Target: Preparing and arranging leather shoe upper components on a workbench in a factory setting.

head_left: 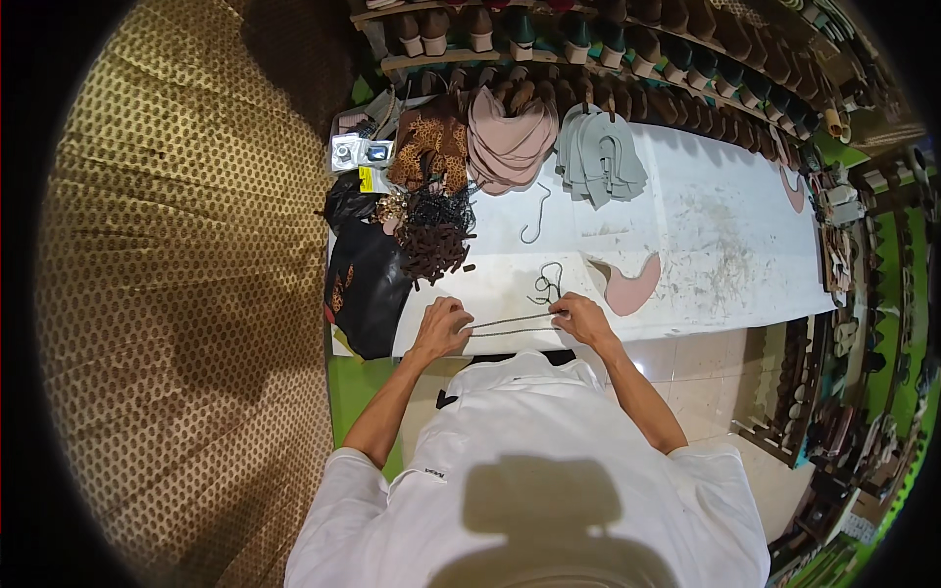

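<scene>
A thin dark cord or chain [512,320] stretches in two near-parallel strands between my hands, over the near edge of the white table. My left hand [441,325] pinches its left end. My right hand [580,319] pinches the other end, fingers closed. Just beyond my right hand lies a loose, curled length of dark cord [560,275]; whether it joins the held strands I cannot tell. To the right of that rests a curved pink cut piece [634,286]. Farther back is a thin grey hook-shaped strand [534,227].
On the white table [730,279] sit stacked pink pieces [512,142], stacked grey pieces [598,162] and a heap of small brown pieces [436,255]. A black bag [371,294] hangs over the left edge. Shoe shelves [441,61] line the back; a patterned gold curtain [196,294] hangs left.
</scene>
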`<state>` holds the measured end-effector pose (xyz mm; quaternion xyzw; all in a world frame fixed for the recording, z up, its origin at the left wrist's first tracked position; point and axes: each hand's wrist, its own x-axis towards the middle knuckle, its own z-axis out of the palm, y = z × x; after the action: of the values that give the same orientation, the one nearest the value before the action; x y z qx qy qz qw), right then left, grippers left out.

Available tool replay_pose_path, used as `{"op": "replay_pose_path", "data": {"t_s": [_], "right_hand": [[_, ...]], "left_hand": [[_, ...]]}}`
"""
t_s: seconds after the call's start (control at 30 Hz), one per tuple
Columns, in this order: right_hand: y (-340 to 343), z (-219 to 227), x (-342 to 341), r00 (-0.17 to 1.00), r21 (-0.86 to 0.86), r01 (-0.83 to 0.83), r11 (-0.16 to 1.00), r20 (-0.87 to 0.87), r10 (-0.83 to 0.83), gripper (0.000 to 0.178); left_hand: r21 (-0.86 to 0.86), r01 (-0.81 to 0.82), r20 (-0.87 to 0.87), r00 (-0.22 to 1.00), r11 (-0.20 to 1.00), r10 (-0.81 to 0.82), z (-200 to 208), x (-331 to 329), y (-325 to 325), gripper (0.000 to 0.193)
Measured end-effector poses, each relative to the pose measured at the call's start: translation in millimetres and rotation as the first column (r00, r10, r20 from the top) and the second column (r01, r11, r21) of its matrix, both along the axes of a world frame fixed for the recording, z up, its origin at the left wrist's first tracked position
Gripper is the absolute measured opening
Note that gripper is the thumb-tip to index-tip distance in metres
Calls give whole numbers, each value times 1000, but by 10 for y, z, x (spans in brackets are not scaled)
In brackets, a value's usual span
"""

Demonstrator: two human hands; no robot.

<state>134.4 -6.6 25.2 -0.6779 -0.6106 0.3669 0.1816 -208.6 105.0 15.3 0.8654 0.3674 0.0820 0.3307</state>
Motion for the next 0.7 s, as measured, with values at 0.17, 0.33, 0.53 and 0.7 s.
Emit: {"op": "replay_pose_path", "data": {"t_s": [0.17, 0.33, 0.53, 0.7], "right_hand": [[-150, -83, 85, 992, 90, 115, 989, 49, -119, 17], [-184, -57, 75, 985, 65, 161, 985, 60, -165, 16], [-143, -39, 66, 980, 174, 0, 985, 195, -35, 15], [-228, -43, 39, 969, 178, -109, 978, 237, 65, 15]], "left_hand": [[3, 12, 29, 999, 1000, -12, 12, -31, -12, 20], [31, 39, 46, 998, 999, -41, -25, -63, -5, 14], [108, 104, 97, 989, 989, -114, -73, -80, 26, 13], [88, 114, 86, 989, 990, -121, 11, -193, 10, 11]]}}
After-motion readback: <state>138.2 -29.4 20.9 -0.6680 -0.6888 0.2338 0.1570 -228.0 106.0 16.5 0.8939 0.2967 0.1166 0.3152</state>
